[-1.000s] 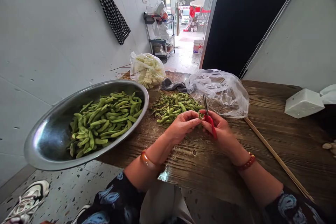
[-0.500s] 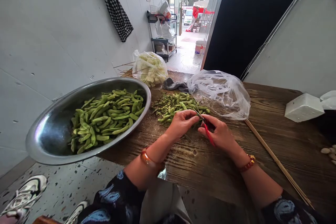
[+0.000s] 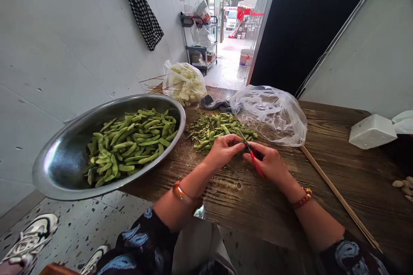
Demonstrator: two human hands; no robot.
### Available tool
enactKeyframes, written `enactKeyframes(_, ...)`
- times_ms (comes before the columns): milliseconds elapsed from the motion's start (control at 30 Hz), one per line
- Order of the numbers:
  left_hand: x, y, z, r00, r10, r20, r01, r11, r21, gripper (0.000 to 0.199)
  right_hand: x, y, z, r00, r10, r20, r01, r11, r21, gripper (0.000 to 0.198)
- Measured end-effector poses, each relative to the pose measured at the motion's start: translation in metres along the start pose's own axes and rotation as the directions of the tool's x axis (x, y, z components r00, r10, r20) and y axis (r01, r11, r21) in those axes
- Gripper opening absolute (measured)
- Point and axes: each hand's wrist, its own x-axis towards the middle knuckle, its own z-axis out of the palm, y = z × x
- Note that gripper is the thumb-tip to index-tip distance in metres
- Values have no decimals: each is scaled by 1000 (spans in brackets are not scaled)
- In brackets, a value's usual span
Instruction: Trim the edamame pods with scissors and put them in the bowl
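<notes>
over the wooden table (image 3: pixel 267 206), the right hand (image 3: pixel 272 162) holds red-handled scissors (image 3: pixel 256 163).

Holds red-handled scissors (image 3: pixel 254 161) slanting up-left in the right hand (image 3: pixel 273 164), before green pods (image 3: pixel 222 129) heaped loosely on the wooden table (image 3: pixel 258 206).

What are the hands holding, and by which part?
The right hand holds scissors by the red handles. What the left hand pinches, if anything, cannot be told.
</notes>
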Motion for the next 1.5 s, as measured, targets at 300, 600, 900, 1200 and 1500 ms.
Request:
enactKeyframes(300,3,-2,-4,984,-138,-116,90,934,-347,30,5,7,-3,996,81,-30,-77,990,122,45)
enactKeyframes(600,5,-1,-5,975,-175,-136,90,875,-476,36,0,3,3,998,18,-55,-14,997,71,51)
enactKeyframes(900,0,1,1,977,-183,-111,131,922,-365,35,0,5,4,997,-24,-79,26,999,33,49)
enactKeyframes(1200,1,1,0,982,-156,-108,113,937,-330,34,1,0,2,997,-4,-81,1,999,-33,44)
enactKeyframes(1500,7,4,-16,969,-156,-190,44,871,-490,25,5,3,-9,985,103,-142,-89,991,97,48)
